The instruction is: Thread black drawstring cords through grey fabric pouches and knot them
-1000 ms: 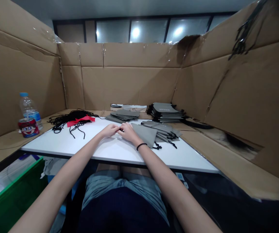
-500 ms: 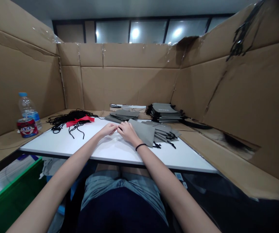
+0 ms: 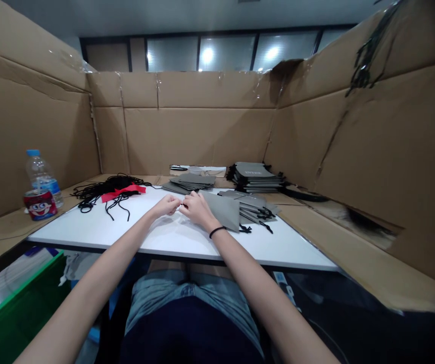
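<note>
My left hand (image 3: 166, 206) and my right hand (image 3: 196, 209) meet above the white table top (image 3: 88, 230), their fingertips pinched together. A thin cord (image 3: 182, 202) seems to lie between them, though it is barely visible. Against my right hand leans a flat grey paper bag (image 3: 221, 210), beside a loose stack of grey bags (image 3: 255, 206) with black cord handles. Farther back lie a low stack of grey bags (image 3: 190, 183) and a taller stack (image 3: 255, 177). A tangle of black cord (image 3: 99, 188) and a red ribbon (image 3: 122, 191) lie left of my hands.
Cardboard walls (image 3: 187, 136) enclose the table on three sides. A water bottle (image 3: 42, 174) and a red printed can (image 3: 40, 205) stand on a cardboard shelf at left. A green crate (image 3: 20, 298) sits below the table's left front.
The grey bag beside my right hand has shifted left toward my hands. My hands have drawn slightly left, and the whole view has tilted a little.
</note>
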